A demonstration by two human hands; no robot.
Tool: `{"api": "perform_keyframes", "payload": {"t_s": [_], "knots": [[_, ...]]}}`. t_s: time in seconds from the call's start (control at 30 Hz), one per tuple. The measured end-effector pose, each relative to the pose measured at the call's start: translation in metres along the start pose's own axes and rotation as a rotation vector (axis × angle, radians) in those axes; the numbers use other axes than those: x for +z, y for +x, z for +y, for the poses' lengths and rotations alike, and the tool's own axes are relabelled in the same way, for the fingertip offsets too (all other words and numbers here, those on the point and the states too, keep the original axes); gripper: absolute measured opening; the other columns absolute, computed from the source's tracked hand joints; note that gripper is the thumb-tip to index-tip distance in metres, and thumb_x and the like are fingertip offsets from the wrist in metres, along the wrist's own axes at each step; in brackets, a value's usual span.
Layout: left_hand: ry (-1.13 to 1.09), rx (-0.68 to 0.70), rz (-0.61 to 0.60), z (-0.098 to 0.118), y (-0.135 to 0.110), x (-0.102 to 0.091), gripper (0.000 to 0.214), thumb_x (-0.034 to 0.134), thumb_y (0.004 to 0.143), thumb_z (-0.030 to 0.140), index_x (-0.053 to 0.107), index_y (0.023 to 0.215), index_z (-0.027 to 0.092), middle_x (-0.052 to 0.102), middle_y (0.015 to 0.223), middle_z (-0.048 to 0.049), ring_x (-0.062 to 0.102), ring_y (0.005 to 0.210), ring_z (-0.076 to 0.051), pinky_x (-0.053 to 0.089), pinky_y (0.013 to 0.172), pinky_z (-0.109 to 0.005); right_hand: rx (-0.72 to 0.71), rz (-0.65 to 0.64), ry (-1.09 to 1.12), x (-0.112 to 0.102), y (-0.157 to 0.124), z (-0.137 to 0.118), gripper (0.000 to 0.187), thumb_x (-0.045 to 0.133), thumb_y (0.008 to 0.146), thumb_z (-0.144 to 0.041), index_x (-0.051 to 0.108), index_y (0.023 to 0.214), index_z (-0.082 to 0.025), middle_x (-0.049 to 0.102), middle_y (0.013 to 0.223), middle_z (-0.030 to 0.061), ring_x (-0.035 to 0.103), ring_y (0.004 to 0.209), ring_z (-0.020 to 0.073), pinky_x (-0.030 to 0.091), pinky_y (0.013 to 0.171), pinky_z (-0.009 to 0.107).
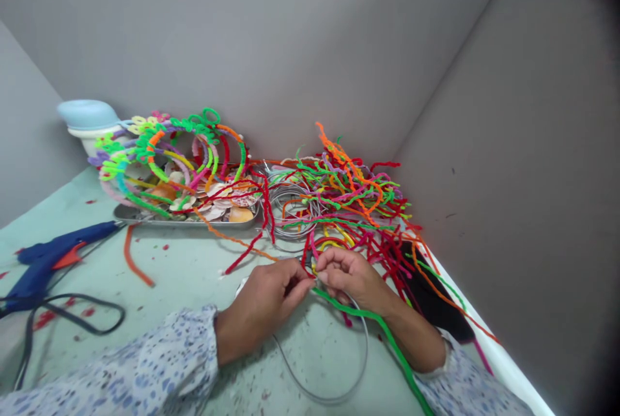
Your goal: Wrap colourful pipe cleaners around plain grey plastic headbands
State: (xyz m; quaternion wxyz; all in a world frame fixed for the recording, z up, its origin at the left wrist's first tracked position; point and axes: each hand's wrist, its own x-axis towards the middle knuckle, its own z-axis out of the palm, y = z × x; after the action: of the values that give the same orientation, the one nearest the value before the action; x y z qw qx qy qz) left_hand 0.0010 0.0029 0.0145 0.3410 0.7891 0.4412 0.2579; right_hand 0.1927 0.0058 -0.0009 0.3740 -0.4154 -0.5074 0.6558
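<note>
My left hand (264, 309) and my right hand (353, 277) meet low in the middle of the table, fingers pinched together. Between them they grip the top of a thin grey metal headband (334, 396) that curves down toward me. A green pipe cleaner (387, 338) starts at the pinch point and trails off under my right forearm to the lower right. Just behind my hands lies a tangled heap of pipe cleaners (349, 199) in red, orange, green and pink.
A metal tray (186, 219) at back left carries seashells and several wrapped headbands (165, 151). A stack of bare metal headbands (293, 209) sits beside it. A blue glue gun (53, 254) with its black cord lies at left. A pale blue bowl (87, 115) stands in the corner. Grey walls close in.
</note>
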Motion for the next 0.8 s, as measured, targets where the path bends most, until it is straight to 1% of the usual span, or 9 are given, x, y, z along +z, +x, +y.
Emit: {"api": "perform_keyframes", "payload": {"t_s": [0.07, 0.2, 0.33, 0.53, 0.67, 0.8], "knots": [[0.031, 0.036, 0.018, 0.0003, -0.0021, 0.0005, 0.022, 0.051, 0.088, 0.032, 0.061, 0.075, 0.017, 0.062, 0.066, -0.0008, 0.052, 0.059, -0.013, 0.034, 0.056, -0.023, -0.004, 0.005, 0.003, -0.0001, -0.0001, 0.0006, 0.014, 0.065, 0.074, -0.026, 0.056, 0.081, -0.019, 0.049, 0.045, -0.0104, 0.036, 0.030, 0.0037, 0.025, 0.032, 0.014], [0.012, 0.068, 0.041, 0.0002, -0.0054, 0.0018, 0.019, 0.050, 0.088, 0.031, 0.061, 0.079, 0.018, 0.062, 0.069, -0.0013, 0.053, 0.061, -0.013, 0.035, 0.057, -0.023, -0.009, 0.016, 0.015, 0.0000, -0.0001, 0.0015, 0.014, 0.065, 0.074, -0.026, 0.056, 0.081, -0.018, 0.050, 0.045, -0.0103, 0.035, 0.030, 0.0040, 0.026, 0.031, 0.014], [0.055, 0.094, 0.047, -0.0010, -0.0065, 0.0021, 0.018, 0.049, 0.088, 0.028, 0.060, 0.078, 0.018, 0.061, 0.068, -0.0009, 0.052, 0.060, -0.013, 0.035, 0.056, -0.023, -0.015, 0.008, 0.005, 0.0007, -0.0001, 0.0006, 0.013, 0.065, 0.074, -0.026, 0.056, 0.080, -0.018, 0.049, 0.044, -0.0109, 0.034, 0.030, 0.0036, 0.024, 0.031, 0.014], [0.166, 0.120, 0.038, -0.0008, -0.0059, 0.0012, 0.015, 0.049, 0.087, 0.023, 0.057, 0.075, 0.018, 0.060, 0.067, -0.0011, 0.052, 0.058, -0.013, 0.034, 0.055, -0.023, -0.004, 0.006, -0.026, 0.0019, -0.0007, -0.0015, 0.012, 0.064, 0.075, -0.025, 0.057, 0.081, -0.018, 0.050, 0.045, -0.0105, 0.034, 0.030, 0.0035, 0.024, 0.032, 0.015], [0.229, 0.149, 0.050, -0.0001, -0.0072, 0.0019, 0.018, 0.045, 0.089, 0.024, 0.055, 0.076, 0.018, 0.060, 0.069, -0.0024, 0.051, 0.059, -0.014, 0.034, 0.056, -0.024, 0.009, 0.011, -0.038, 0.0020, -0.0010, -0.0016, 0.014, 0.065, 0.074, -0.027, 0.057, 0.082, -0.019, 0.053, 0.048, -0.0092, 0.035, 0.031, 0.0035, 0.023, 0.032, 0.015], [0.219, 0.149, 0.057, -0.0004, -0.0085, 0.0021, 0.018, 0.045, 0.090, 0.028, 0.056, 0.080, 0.019, 0.061, 0.072, -0.0030, 0.052, 0.061, -0.014, 0.034, 0.057, -0.024, 0.011, 0.034, -0.006, 0.0017, -0.0015, 0.0001, 0.015, 0.066, 0.074, -0.027, 0.057, 0.083, -0.018, 0.053, 0.048, -0.0091, 0.036, 0.032, 0.0038, 0.025, 0.032, 0.014]]}}
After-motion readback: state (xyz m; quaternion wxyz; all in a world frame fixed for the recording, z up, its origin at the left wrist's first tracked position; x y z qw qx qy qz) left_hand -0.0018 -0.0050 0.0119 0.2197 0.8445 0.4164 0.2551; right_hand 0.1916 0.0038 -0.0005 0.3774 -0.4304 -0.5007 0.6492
